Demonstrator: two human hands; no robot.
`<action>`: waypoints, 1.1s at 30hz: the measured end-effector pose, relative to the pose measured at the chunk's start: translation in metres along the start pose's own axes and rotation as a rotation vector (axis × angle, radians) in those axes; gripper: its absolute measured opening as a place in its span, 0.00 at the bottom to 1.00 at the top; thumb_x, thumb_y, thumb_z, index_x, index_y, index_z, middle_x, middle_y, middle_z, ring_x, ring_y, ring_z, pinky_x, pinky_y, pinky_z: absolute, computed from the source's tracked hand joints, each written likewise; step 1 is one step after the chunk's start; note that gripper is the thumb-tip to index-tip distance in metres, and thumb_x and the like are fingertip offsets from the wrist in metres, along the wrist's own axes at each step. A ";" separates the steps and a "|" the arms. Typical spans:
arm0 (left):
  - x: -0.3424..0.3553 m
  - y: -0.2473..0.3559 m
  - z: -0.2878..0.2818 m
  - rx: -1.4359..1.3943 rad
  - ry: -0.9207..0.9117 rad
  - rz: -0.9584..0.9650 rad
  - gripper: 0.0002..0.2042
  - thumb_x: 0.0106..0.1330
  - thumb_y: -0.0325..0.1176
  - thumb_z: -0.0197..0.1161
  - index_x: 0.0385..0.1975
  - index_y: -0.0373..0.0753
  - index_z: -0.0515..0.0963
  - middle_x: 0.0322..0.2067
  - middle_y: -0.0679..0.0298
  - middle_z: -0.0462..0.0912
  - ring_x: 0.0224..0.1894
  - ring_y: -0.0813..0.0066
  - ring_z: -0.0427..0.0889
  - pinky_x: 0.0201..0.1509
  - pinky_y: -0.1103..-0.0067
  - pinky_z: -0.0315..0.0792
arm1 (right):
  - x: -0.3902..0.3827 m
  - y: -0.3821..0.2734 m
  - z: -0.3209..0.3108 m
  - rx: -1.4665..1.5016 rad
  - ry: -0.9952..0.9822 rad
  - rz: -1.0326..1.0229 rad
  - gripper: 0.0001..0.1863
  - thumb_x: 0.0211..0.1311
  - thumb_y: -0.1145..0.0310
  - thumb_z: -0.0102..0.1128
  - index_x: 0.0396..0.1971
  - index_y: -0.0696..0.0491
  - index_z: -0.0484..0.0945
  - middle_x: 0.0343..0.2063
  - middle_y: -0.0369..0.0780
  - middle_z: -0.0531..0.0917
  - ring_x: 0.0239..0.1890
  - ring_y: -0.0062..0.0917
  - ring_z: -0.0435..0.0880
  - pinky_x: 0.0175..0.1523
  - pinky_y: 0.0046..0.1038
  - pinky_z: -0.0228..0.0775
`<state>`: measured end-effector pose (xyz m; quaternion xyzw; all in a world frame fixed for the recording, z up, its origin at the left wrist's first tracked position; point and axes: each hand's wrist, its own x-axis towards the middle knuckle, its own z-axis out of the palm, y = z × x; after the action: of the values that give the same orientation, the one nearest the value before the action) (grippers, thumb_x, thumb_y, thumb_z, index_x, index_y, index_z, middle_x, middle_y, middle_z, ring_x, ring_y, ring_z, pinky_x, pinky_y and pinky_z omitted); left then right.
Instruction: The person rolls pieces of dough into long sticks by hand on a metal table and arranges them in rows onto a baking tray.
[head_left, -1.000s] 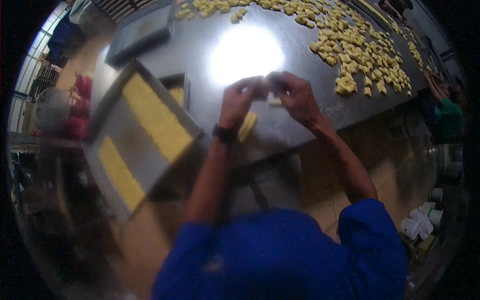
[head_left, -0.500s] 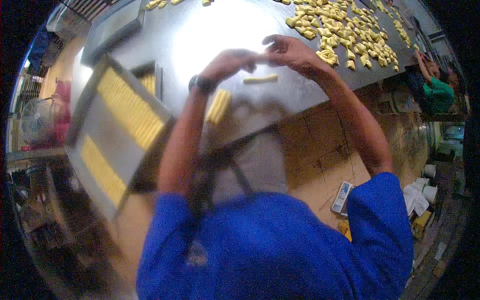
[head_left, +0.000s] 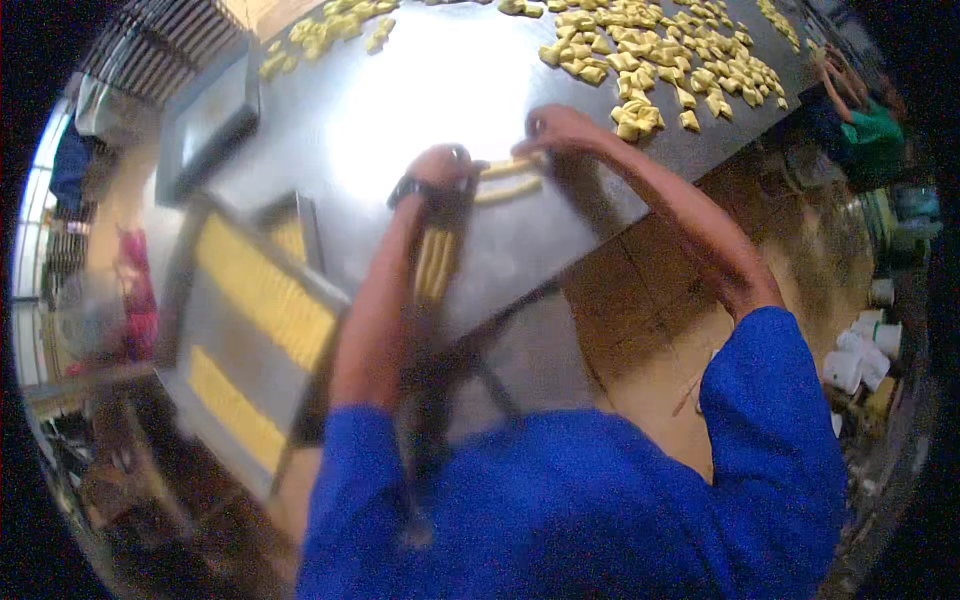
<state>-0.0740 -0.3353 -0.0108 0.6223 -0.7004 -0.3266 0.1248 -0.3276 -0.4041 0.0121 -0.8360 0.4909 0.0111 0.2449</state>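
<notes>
A thin yellow dough stick (head_left: 506, 167) spans the gap between my two hands, just above the metal table. My left hand (head_left: 443, 166), with a dark band at the wrist, is closed at its left end. At the other end my right hand (head_left: 563, 132) has its fingers pinched on the dough, slightly blurred. A second dough stick (head_left: 512, 190) lies close by on the near side, nearly parallel. Beside my left wrist, several dough sticks (head_left: 434, 262) lie side by side near the table's front edge.
On the left, a metal tray (head_left: 255, 352) holds two rows of dough sticks, with a smaller tray (head_left: 309, 235) partly behind it. Many folded dough pieces (head_left: 650, 60) cover the far right of the table (head_left: 490, 258). A person in green (head_left: 872, 130) stands at far right.
My hands were close together over the table; they have moved apart and lower, with a dough stick now stretched between them beside the one on the table. The whole view has shifted.
</notes>
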 end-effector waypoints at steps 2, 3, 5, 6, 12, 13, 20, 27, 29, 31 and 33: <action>0.006 0.001 -0.002 0.023 -0.007 0.021 0.24 0.56 0.58 0.70 0.29 0.38 0.84 0.26 0.56 0.87 0.31 0.63 0.87 0.40 0.69 0.79 | 0.000 -0.012 0.008 -0.014 0.039 -0.015 0.38 0.41 0.29 0.71 0.36 0.52 0.81 0.38 0.44 0.85 0.43 0.38 0.84 0.46 0.40 0.76; 0.010 0.004 -0.002 0.105 -0.034 0.074 0.25 0.55 0.60 0.70 0.29 0.38 0.84 0.27 0.56 0.87 0.32 0.63 0.87 0.40 0.69 0.79 | -0.001 -0.016 0.010 -0.026 0.046 -0.021 0.36 0.41 0.32 0.72 0.35 0.51 0.81 0.38 0.43 0.84 0.42 0.37 0.83 0.44 0.40 0.74; 0.012 0.009 -0.002 0.333 -0.116 0.045 0.28 0.54 0.63 0.69 0.29 0.39 0.84 0.27 0.56 0.87 0.32 0.63 0.87 0.41 0.69 0.79 | -0.003 -0.019 0.011 -0.031 0.065 -0.029 0.31 0.42 0.36 0.74 0.34 0.49 0.80 0.37 0.42 0.83 0.40 0.36 0.82 0.41 0.41 0.73; 0.010 0.012 -0.001 0.317 -0.078 0.016 0.29 0.53 0.65 0.69 0.29 0.39 0.85 0.27 0.56 0.87 0.32 0.63 0.87 0.42 0.68 0.79 | -0.005 -0.018 0.011 -0.040 0.065 -0.004 0.31 0.43 0.37 0.74 0.34 0.49 0.80 0.37 0.42 0.83 0.40 0.36 0.82 0.41 0.40 0.73; -0.007 0.031 -0.010 0.264 0.004 0.056 0.36 0.48 0.73 0.67 0.30 0.37 0.85 0.28 0.56 0.87 0.34 0.62 0.87 0.42 0.68 0.79 | -0.009 -0.002 0.006 0.073 0.093 -0.060 0.34 0.40 0.32 0.73 0.33 0.49 0.81 0.31 0.42 0.85 0.41 0.38 0.85 0.42 0.41 0.75; -0.008 0.034 -0.010 0.268 -0.008 0.059 0.37 0.48 0.74 0.66 0.30 0.37 0.85 0.28 0.56 0.87 0.34 0.62 0.87 0.42 0.68 0.79 | -0.010 0.000 0.007 0.090 0.094 -0.092 0.34 0.40 0.32 0.73 0.33 0.50 0.81 0.32 0.42 0.85 0.40 0.38 0.85 0.42 0.41 0.75; -0.004 0.039 -0.005 0.339 0.031 -0.083 0.39 0.47 0.77 0.64 0.29 0.38 0.86 0.27 0.58 0.87 0.32 0.61 0.87 0.40 0.69 0.80 | -0.015 0.005 0.012 0.082 0.154 -0.077 0.34 0.44 0.32 0.70 0.34 0.49 0.81 0.31 0.41 0.85 0.38 0.37 0.85 0.40 0.41 0.75; -0.003 0.047 -0.005 0.437 0.001 -0.110 0.38 0.57 0.75 0.55 0.27 0.37 0.85 0.26 0.54 0.86 0.29 0.59 0.85 0.35 0.66 0.78 | -0.023 0.001 0.022 0.025 0.312 -0.042 0.32 0.46 0.30 0.67 0.31 0.48 0.81 0.31 0.40 0.85 0.38 0.36 0.85 0.42 0.41 0.75; -0.004 0.049 -0.004 0.487 0.012 -0.083 0.39 0.61 0.74 0.51 0.26 0.36 0.84 0.27 0.52 0.85 0.28 0.58 0.84 0.33 0.64 0.76 | -0.022 0.001 0.022 0.102 0.256 0.004 0.32 0.45 0.30 0.67 0.32 0.47 0.81 0.31 0.40 0.86 0.38 0.36 0.85 0.43 0.41 0.75; -0.005 0.045 -0.003 0.476 0.059 -0.055 0.38 0.60 0.74 0.51 0.27 0.37 0.84 0.27 0.52 0.85 0.28 0.58 0.84 0.33 0.65 0.76 | -0.019 0.003 0.021 0.125 0.258 0.011 0.33 0.45 0.30 0.68 0.32 0.47 0.81 0.31 0.40 0.86 0.38 0.36 0.85 0.44 0.41 0.75; -0.003 0.037 -0.001 0.438 0.055 -0.057 0.35 0.63 0.70 0.54 0.27 0.37 0.85 0.28 0.52 0.85 0.29 0.59 0.84 0.34 0.65 0.77 | -0.017 0.005 0.020 0.098 0.286 -0.010 0.33 0.44 0.29 0.68 0.32 0.47 0.82 0.30 0.39 0.86 0.37 0.35 0.85 0.44 0.40 0.75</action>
<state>-0.1025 -0.3322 0.0136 0.6627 -0.7331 -0.1530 -0.0038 -0.3356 -0.3839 -0.0035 -0.8186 0.5165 -0.1331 0.2130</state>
